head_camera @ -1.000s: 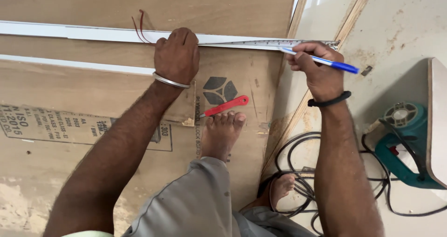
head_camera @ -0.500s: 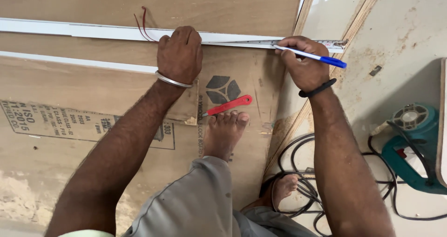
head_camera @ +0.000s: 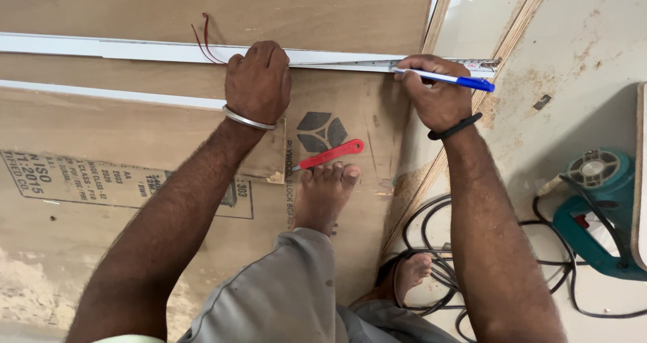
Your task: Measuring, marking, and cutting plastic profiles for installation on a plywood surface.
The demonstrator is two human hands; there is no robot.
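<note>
**Marking a line on plywood, with little room for a slip**

A plywood sheet (head_camera: 202, 6) lies flat on a dusty workshop floor (head_camera: 579, 33), seen from the head camera. The left hand (head_camera: 258, 81) presses palm-down, fingers curled, on a white strip (head_camera: 135, 48) laid across the board. The right hand (head_camera: 438, 94) grips a blue pen (head_camera: 448, 79), its tip against a tape measure (head_camera: 404, 65) stretched along the strip to the board's edge. A bare foot (head_camera: 325, 195) stands on the sheet beside a red-handled tool (head_camera: 330, 154). Should the left hand's pressure ease, the strip or tape could likely shift and throw the mark off. Cables (head_camera: 431, 248) coiled by the other foot and a teal power tool (head_camera: 593, 208) nearby look like a tripping risk.
</note>
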